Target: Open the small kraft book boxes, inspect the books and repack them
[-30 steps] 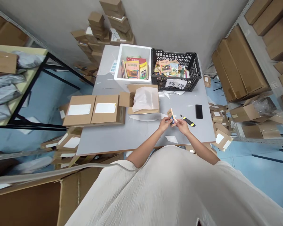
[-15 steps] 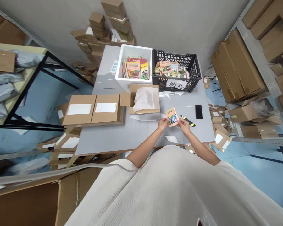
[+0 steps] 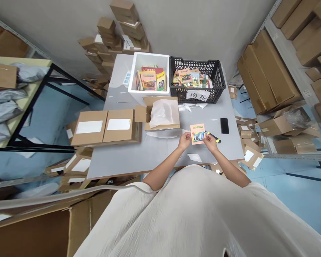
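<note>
Between my two hands is a small pink picture book [image 3: 198, 133], its cover facing up. My left hand [image 3: 185, 140] pinches its left edge, and my right hand [image 3: 210, 142] grips the lower right corner. Just beyond the right hand lies a black and yellow utility knife [image 3: 214, 137], partly hidden by the hand. A paper scrap [image 3: 194, 157] rests on the table below the book. Left of my hands stands an open cardboard box [image 3: 162, 126] with white wrapping inside.
At the back of the grey table [image 3: 117, 157], a white foam box [image 3: 149, 94] and a black crate [image 3: 219, 84] hold books. A phone [image 3: 224, 126] lies at the right. Two labelled cartons [image 3: 96, 137] stand left. Shelves with boxes [image 3: 273, 78] flank the right side.
The book has turned from a tilted angle to nearly square and faces me more fully. Both hands still hold it, with the right hand slightly further right and lower.
</note>
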Demonstrator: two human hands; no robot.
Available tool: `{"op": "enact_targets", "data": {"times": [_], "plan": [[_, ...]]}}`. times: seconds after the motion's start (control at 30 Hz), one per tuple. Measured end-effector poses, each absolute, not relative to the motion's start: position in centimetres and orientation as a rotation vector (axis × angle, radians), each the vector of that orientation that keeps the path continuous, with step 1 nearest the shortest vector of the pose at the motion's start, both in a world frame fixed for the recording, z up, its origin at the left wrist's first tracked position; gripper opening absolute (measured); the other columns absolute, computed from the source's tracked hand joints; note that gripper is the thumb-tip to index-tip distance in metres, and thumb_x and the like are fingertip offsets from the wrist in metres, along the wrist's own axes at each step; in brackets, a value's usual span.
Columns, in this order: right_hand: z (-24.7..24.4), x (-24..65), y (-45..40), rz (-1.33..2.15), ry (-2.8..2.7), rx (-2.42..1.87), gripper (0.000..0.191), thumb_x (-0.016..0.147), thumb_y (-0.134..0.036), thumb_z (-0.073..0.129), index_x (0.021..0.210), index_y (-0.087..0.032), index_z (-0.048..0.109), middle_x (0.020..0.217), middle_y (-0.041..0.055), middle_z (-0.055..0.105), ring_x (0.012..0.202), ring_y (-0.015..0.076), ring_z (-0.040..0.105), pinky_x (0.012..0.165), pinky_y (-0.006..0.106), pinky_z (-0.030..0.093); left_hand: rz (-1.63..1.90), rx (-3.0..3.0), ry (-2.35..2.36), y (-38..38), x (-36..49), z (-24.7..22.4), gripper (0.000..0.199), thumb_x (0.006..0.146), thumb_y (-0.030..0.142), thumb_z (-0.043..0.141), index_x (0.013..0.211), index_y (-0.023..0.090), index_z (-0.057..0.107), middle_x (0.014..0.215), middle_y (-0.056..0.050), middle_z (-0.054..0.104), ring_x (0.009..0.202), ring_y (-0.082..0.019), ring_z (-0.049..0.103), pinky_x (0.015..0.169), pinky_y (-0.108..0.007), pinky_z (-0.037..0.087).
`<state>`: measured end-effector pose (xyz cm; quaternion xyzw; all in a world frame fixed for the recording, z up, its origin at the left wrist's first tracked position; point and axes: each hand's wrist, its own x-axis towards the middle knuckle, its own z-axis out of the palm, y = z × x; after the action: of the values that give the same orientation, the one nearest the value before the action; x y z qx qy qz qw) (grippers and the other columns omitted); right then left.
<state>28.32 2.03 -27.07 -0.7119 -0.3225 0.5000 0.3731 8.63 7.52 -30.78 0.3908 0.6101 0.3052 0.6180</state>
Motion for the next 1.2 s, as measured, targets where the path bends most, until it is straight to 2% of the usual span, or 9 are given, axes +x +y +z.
{"op": "enact_targets", "data": {"times": [0.17, 0.3, 0.43, 0.6, 0.7, 0.8, 0.87, 1.0, 1.2], "plan": [[-26.7, 27.1, 1.9, 1.072, -1.037, -1.842, 0.030, 0.093, -0.052, 0.073, 0.103, -0.023, 0.074, 0.103, 0.0097, 0.083, 0.095, 0.0280, 0.078, 0.094, 0.044, 0.064, 0.736, 0.898, 1.384, 6.9, 10.0, -30.1, 0.018, 0.085, 0.031, 0.084, 0.100, 0.022, 0.079, 0.100, -0.007, 0.083, 0.098, -0.024, 0.078, 0.098, -0.040, 0.062], [-26.5, 26.6, 1.2, 0.869, -1.547, -1.830, 0.026, 0.103, -0.045, 0.065, 0.110, -0.024, 0.080, 0.103, 0.0088, 0.084, 0.095, 0.0280, 0.073, 0.098, 0.044, 0.060, 0.766, 0.850, 1.307, 6.7, 11.1, -29.4, 0.032, 0.089, 0.052, 0.085, 0.093, 0.021, 0.080, 0.095, -0.008, 0.084, 0.094, -0.026, 0.080, 0.089, -0.037, 0.062], [-26.7, 26.7, 0.9, 0.805, -1.795, -1.722, 0.026, 0.106, -0.044, 0.066, 0.116, -0.026, 0.082, 0.120, 0.0124, 0.084, 0.112, 0.0316, 0.074, 0.107, 0.047, 0.056, 0.781, 0.855, 1.371, 7.2, 10.7, -29.2, 0.029, 0.087, 0.047, 0.086, 0.081, 0.022, 0.073, 0.079, -0.003, 0.078, 0.078, -0.021, 0.075, 0.080, -0.033, 0.058], [-27.6, 27.6, 1.4, 0.825, -1.490, -1.853, 0.040, 0.107, -0.052, 0.063, 0.130, -0.023, 0.079, 0.139, 0.0161, 0.078, 0.126, 0.0325, 0.072, 0.118, 0.053, 0.054, 0.771, 0.833, 1.396, 7.6, 9.5, -29.3, 0.024, 0.088, 0.037, 0.080, 0.073, 0.022, 0.068, 0.070, 0.000, 0.071, 0.068, -0.017, 0.063, 0.073, -0.029, 0.051], [-28.1, 28.3, 2.0, 1.022, -1.126, -1.958, 0.046, 0.096, -0.056, 0.073, 0.124, -0.019, 0.079, 0.123, 0.0166, 0.082, 0.110, 0.0313, 0.076, 0.105, 0.050, 0.062, 0.748, 0.783, 1.361, 7.6, 9.1, -29.3, 0.021, 0.088, 0.036, 0.077, 0.076, 0.022, 0.070, 0.075, -0.001, 0.073, 0.070, -0.017, 0.062, 0.073, -0.029, 0.051], [-28.3, 28.7, 2.5, 1.246, -0.907, -1.922, 0.039, 0.084, -0.055, 0.081, 0.103, -0.021, 0.078, 0.096, 0.0097, 0.083, 0.097, 0.0294, 0.078, 0.094, 0.045, 0.065, 0.716, 0.770, 1.361, 7.6, 8.9, -29.3, 0.021, 0.088, 0.038, 0.076, 0.076, 0.022, 0.070, 0.075, -0.001, 0.073, 0.071, -0.017, 0.062, 0.075, -0.029, 0.052], [-28.3, 28.6, 2.6, 1.281, -0.843, -1.891, 0.036, 0.080, -0.053, 0.083, 0.096, -0.022, 0.076, 0.091, 0.0078, 0.083, 0.093, 0.0289, 0.079, 0.090, 0.043, 0.065, 0.690, 0.769, 1.383, 7.7, 8.8, -29.3, 0.021, 0.087, 0.039, 0.076, 0.077, 0.021, 0.071, 0.076, -0.001, 0.074, 0.073, -0.017, 0.064, 0.077, -0.029, 0.053], [-28.0, 28.1, 2.7, 1.223, -0.819, -1.878, 0.035, 0.080, -0.050, 0.079, 0.099, -0.021, 0.075, 0.093, 0.0095, 0.084, 0.091, 0.0288, 0.079, 0.089, 0.043, 0.064, 0.678, 0.725, 1.509, 7.8, 8.8, -28.9, 0.017, 0.083, 0.037, 0.082, 0.085, 0.022, 0.075, 0.078, -0.001, 0.076, 0.078, -0.019, 0.071, 0.081, -0.032, 0.056], [-27.1, 27.0, 2.4, 0.917, -1.409, -1.833, 0.029, 0.099, -0.042, 0.065, 0.113, -0.022, 0.082, 0.113, 0.0108, 0.086, 0.096, 0.0275, 0.076, 0.099, 0.044, 0.059, 0.677, 0.640, 1.265, 7.1, 10.0, -27.7, 0.041, 0.078, 0.056, 0.093, 0.090, 0.020, 0.079, 0.098, -0.010, 0.085, 0.094, -0.025, 0.081, 0.083, -0.034, 0.060]]}}
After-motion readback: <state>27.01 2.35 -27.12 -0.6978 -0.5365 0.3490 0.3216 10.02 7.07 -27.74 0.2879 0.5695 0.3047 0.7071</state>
